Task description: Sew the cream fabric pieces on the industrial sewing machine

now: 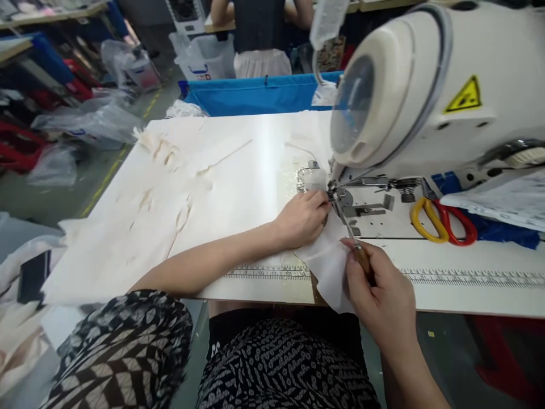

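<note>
At the sewing machine (434, 85), my left hand (302, 218) presses a small piece of white fabric (327, 261) flat against the bench (238, 170), its fingers closed down on the cloth right at the presser foot (336, 196). My right hand (378, 289), at 5 o'clock from the needle area, has its fingers wrapped around a slim wooden-handled tool (361, 258); the metal tip runs up toward 11 o'clock and meets the fabric just beside the foot.

The piece lies half on the bench and half over its near edge, hanging toward my lap at 6 o'clock. By my reading the seam is at an early point: the leading end sits under the foot while most of the cloth is on my side of it, not yet fed through. Whether any stitches are already laid I cannot tell; the spot is too small and crowded.

Cream scraps (166, 150) lie scattered across the bench toward 10 o'clock. Scissors with one yellow and one red handle (443, 221) rest at 3 o'clock on the machine bed. A blue bin (255, 94) stands beyond the bench at 12 o'clock, with another person behind it.
</note>
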The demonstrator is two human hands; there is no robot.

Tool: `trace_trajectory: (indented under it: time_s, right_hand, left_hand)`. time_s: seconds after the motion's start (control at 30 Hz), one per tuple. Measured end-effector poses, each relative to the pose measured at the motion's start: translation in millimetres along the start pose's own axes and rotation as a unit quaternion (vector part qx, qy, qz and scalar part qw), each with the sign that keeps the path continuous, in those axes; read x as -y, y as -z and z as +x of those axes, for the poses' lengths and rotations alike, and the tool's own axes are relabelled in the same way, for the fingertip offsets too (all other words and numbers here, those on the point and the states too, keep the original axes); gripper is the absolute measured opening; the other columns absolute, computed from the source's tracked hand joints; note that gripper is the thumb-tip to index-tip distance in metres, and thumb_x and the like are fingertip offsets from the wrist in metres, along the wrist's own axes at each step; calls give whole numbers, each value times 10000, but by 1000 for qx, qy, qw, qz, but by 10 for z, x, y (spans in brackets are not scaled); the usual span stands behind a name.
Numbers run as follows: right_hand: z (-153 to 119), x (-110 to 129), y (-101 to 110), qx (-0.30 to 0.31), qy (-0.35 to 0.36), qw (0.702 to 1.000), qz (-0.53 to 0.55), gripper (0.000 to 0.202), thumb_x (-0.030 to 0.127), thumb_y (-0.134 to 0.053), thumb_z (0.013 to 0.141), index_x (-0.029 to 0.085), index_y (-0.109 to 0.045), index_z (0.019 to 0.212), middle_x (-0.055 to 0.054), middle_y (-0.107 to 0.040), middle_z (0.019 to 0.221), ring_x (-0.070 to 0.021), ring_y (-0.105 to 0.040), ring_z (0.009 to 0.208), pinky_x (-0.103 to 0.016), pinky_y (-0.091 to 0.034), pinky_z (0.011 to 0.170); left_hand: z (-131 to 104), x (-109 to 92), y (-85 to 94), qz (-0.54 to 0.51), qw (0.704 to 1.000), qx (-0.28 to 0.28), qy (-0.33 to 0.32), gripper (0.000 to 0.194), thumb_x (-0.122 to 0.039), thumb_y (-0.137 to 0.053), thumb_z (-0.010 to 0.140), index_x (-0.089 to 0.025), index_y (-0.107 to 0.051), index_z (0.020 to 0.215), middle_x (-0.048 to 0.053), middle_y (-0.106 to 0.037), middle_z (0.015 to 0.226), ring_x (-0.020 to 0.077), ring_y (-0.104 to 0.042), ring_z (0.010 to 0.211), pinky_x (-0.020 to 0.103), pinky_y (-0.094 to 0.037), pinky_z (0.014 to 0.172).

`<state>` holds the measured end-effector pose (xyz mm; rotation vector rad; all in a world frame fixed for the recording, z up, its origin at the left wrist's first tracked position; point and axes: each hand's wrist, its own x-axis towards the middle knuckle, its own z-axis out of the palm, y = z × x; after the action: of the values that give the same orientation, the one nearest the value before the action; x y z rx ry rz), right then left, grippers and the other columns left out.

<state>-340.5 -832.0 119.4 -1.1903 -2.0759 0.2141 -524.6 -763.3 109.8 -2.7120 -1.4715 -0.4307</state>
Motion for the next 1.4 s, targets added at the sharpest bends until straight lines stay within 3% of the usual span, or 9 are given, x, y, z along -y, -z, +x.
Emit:
trace_trajectory:
  time_s: [0.13, 0.23, 0.37, 0.5, 0.63, 0.8, 1.03, 1.4]
  right_hand:
    - [-12, 30, -33, -36, 17, 999, 2, 200, 223, -493, 972, 171, -640, 1098, -92, -744, 991, -199, -716, 833, -253, -548, 672]
    - [-66, 54, -65, -30, 42, 999, 8, 223, 211, -492, 975, 161, -620, 1150, -93, -729, 998, -183, -709, 813, -242, -540, 654]
    - [-144, 62, -45, 0, 80, 997, -8, 237, 178, -431, 991, 129, -592, 1157, -81, -724, 922, -162, -699, 723, -223, -505, 582]
    - [-196, -87, -36, 4, -2, 996, -93, 267, 266, -416, 1019, 107, -593, 1140, -71, -740, 864, -170, -665, 560, -248, -427, 456]
    - [-171, -284, -140, 28, -87, 984, -150, 341, 315, -416, 1016, 89, -591, 1202, -66, -752, 865, -217, -668, 573, -294, -397, 460]
    - [-53, -313, -288, 9, -44, 984, -170, 323, 250, -407, 1026, 96, -625, 1209, -71, -755, 1026, -163, -683, 655, -267, -393, 483]
    - [35, -252, -317, -26, -1, 982, -189, 324, 201, -386, 1027, 79, -658, 1156, -49, -759, 924, -139, -671, 613, -265, -410, 464]
    - [56, -246, -312, -29, -4, 982, -184, 357, 215, -342, 1047, 105, -665, 1151, -43, -764, 915, -133, -666, 593, -265, -366, 443]
  left_hand:
    - [120, -38, 22, 10, 1000, 29, 2, 289, -188, -392, 957, -114, -654, 1053, 162, -621, 1188, 268, -581, 1052, 377, -531, 842]
    - [237, -77, -79, 41, 998, 48, 16, 278, -161, -390, 961, -92, -650, 1032, 178, -635, 1085, 272, -590, 951, 370, -520, 725]
    - [296, -1, -331, 30, 998, -24, 51, 252, -143, -406, 961, -114, -648, 1027, 154, -636, 1090, 263, -575, 961, 352, -505, 663]
    - [240, 225, -456, -86, 989, -92, 78, 210, -160, -476, 946, -159, -678, 1003, 79, -665, 1080, 212, -589, 975, 346, -522, 805]
    - [189, 370, -394, -236, 961, -115, 90, 190, -118, -532, 887, -174, -714, 891, 44, -689, 986, 190, -614, 940, 336, -512, 861]
    - [170, 394, -338, -322, 932, -124, 109, 210, -110, -551, 845, -205, -738, 858, 32, -684, 966, 191, -627, 943, 322, -507, 840]
    - [157, 375, -280, -345, 921, -125, 132, 148, -230, -592, 863, -217, -726, 801, 34, -690, 943, 198, -634, 907, 340, -495, 813]
    - [158, 321, -217, -337, 922, -126, 140, 153, -256, -583, 850, -208, -687, 748, 33, -683, 913, 185, -635, 876, 330, -507, 804]
